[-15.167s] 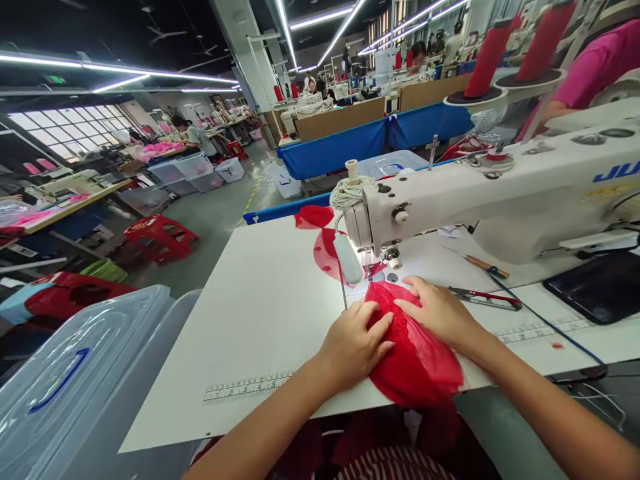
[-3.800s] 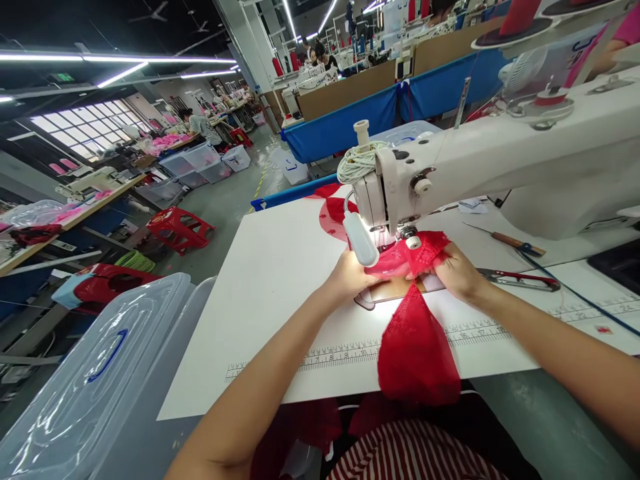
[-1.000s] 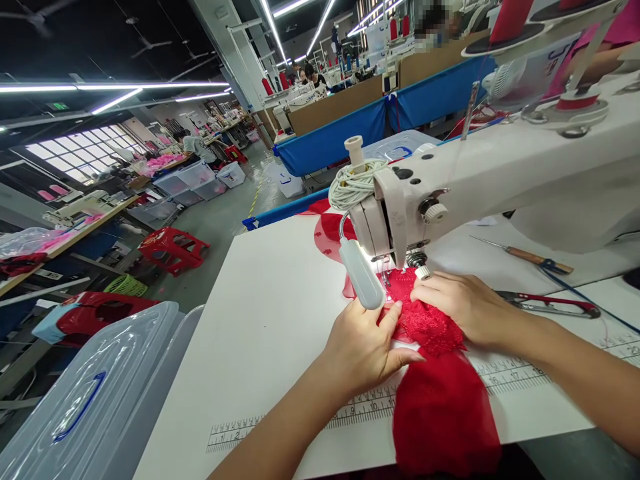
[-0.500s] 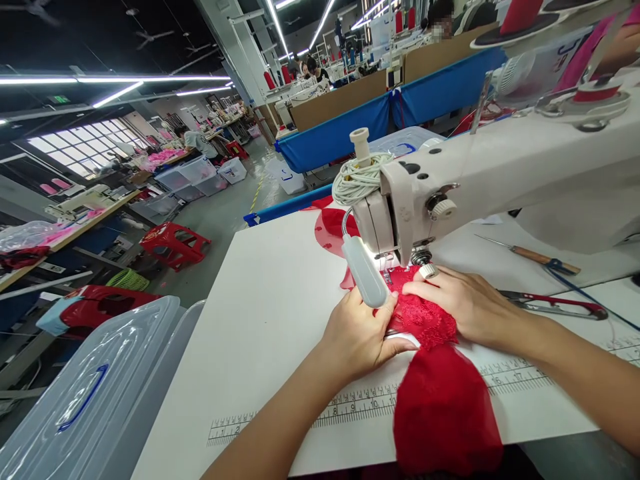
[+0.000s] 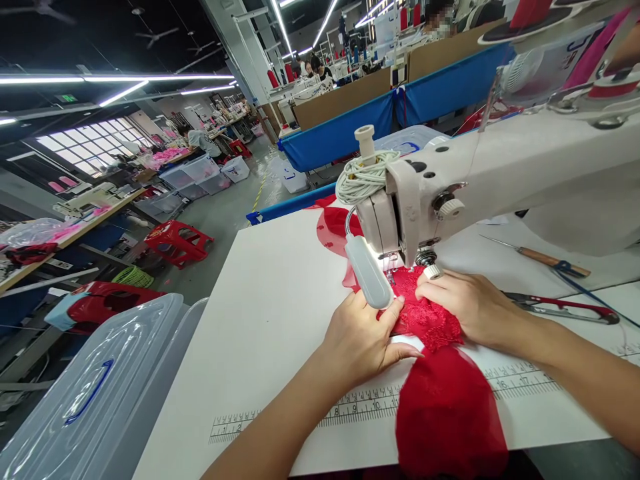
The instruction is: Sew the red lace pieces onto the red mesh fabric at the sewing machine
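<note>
A long factory hall with strip lights and rows of work stations lies behind a white counter (image 5: 270,293). A white sewing machine (image 5: 500,173) stands across the counter's far right part. The red lace fabric (image 5: 430,320) lies under the machine's head, and its smoother lower half runs over the counter's near edge and hangs off it.

The left hand (image 5: 363,340) lies palm down with its fingers spread. It presses the fabric's left border flat, just below the small lamp (image 5: 370,273) that juts from the machine. The right hand (image 5: 473,307) lies palm down on the fabric's right side with its fingers close together and their tips beside the needle area. Neither hand pinches anything.

A printed ruler (image 5: 350,410) runs along the near edge, partly covered by the fabric. To the left of the hands the counter is bare as far as its left edge. A clear plastic bin lid (image 5: 85,387) sits below that edge.

To the right, red-handled snips (image 5: 565,308) lie near the right wrist, and a wooden-handled screwdriver (image 5: 545,259) lies farther back. More red pieces (image 5: 333,227) lie behind the machine head, at the far edge.
</note>
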